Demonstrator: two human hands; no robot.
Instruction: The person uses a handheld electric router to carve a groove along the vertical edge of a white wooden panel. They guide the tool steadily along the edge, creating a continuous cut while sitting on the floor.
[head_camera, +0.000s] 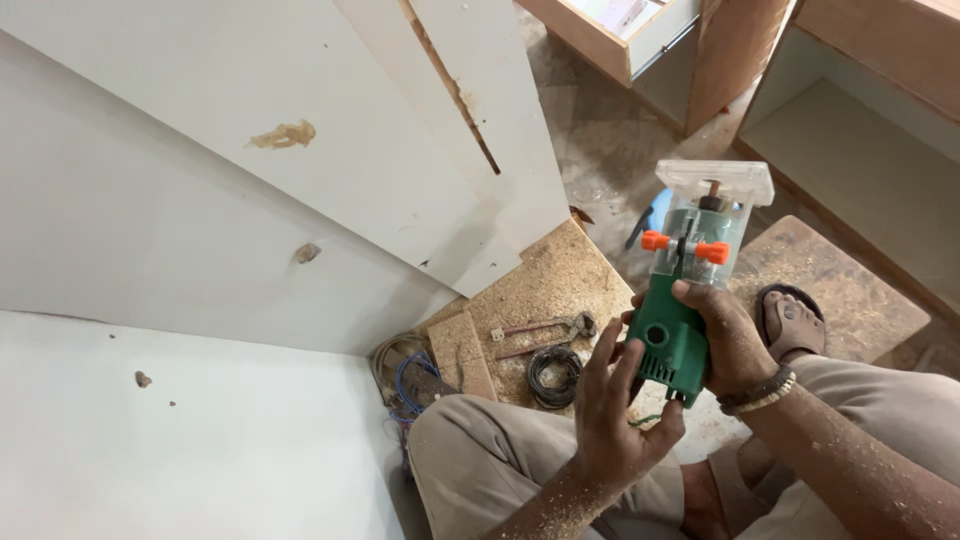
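- A green trim router (672, 340) is held upright in the air above the person's lap, clear square base (716, 182) pointing away from the body, bit end up.
- The right hand (728, 345) is wrapped around the router's green motor body from the far side, fingers (700, 296) clamped over its top edge; judged to be the carrying grip that keeps the tool steady.
- The left hand (610, 410) is set against the router's near side, fingers (612, 355) slightly apart and resting on the housing by the vent slots, thumb under the lower end; looks like support or adjustment, exact contact partly hidden.
- Two orange knobs (684, 246) are seen on the clear guard, just above the right hand; not touched.
- A beaded bracelet (757, 393) is worn on the right wrist, below the router.
- Pincers (545, 327) are lying on a chipboard piece (545, 285), left of the router, within easy reach.
- A dark coil of wire (554, 375) is lying left of the router's lower end, beside the pincers.
- A small wood block (461, 353) and tangled cables (405, 378) are further left of the router.
- White laminate boards (220, 200) are stacked far left of the router, overlapping at angles.
- A sandalled foot (790, 320) is on a dusty mat, right of the router.
- Open wooden cabinet carcasses (850, 130) stand beyond the router.
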